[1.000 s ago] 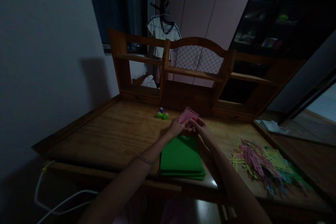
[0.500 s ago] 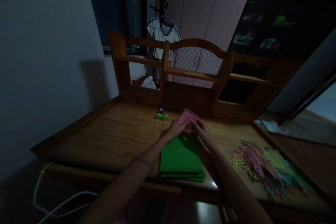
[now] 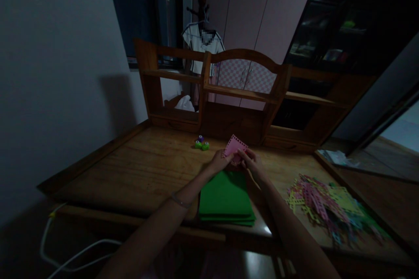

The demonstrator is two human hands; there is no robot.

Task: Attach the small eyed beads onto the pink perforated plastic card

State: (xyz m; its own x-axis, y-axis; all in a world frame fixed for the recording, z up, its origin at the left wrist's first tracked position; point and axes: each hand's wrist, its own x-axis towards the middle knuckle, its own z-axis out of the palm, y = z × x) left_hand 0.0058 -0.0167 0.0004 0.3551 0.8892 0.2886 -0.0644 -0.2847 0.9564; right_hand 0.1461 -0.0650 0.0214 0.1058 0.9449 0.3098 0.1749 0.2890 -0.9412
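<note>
both hands on pink sheet, above green stack
left hand [image 3: 220, 162] and right hand [image 3: 250, 161] pinch the pink punched sheet [image 3: 234, 146], tilted, just over the green sheet stack [image 3: 226, 198] on the wooden desk [image 3: 144, 170].

Dim, underexposed frame with muted colours and visible noise in the dark areas. Brightest patch is a small glare spot [image 3: 267, 229] on the glossy front edge of the desk [image 3: 137, 170], just right of the green sheets [image 3: 225, 196]. Soft shadow of the shelf unit [image 3: 209, 91] falls on the wall [image 3: 59, 74] left of the desk. Arms in the foreground below the desk are near black, little detail. Cabinet [image 3: 343, 30] behind and right of the desk is lost in darkness. Strong wide-angle distortion: desk edges and walls bow and lean toward the corners. Paper scraps [image 3: 327, 209] at the desk's right end look soft and smeared.
</note>
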